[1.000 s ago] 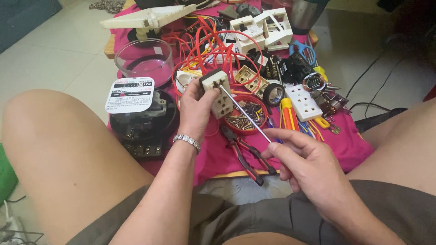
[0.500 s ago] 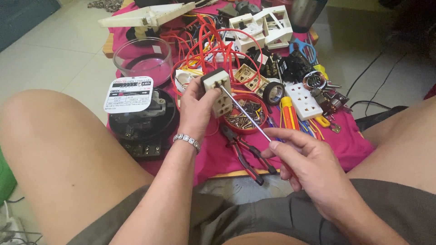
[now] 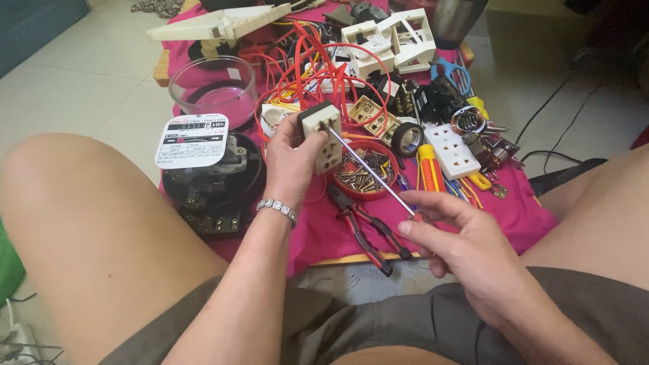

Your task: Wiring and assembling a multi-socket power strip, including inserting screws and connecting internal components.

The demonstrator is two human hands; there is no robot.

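Observation:
My left hand [image 3: 289, 164] holds a cream wall socket [image 3: 325, 136] upright above the pink cloth; a bead bracelet sits on that wrist. My right hand [image 3: 466, 238] grips the handle end of a screwdriver [image 3: 368, 167], whose thin metal shaft slants up to the left. Its tip rests on the upper face of the socket. A red round dish of screws [image 3: 366, 173] lies just below the shaft.
On the pink cloth [image 3: 514, 209] lie red-handled pliers [image 3: 365, 228], a black electricity meter base [image 3: 213, 186], its clear glass cover [image 3: 213, 88], a white multi-socket plate [image 3: 454, 150], black tape roll [image 3: 407, 138], red wires [image 3: 304, 61] and white plastic housings [image 3: 389, 42]. My bare knees flank the table.
The view has shifted slightly. Both hands keep their hold, and the screwdriver tip stays at the socket.

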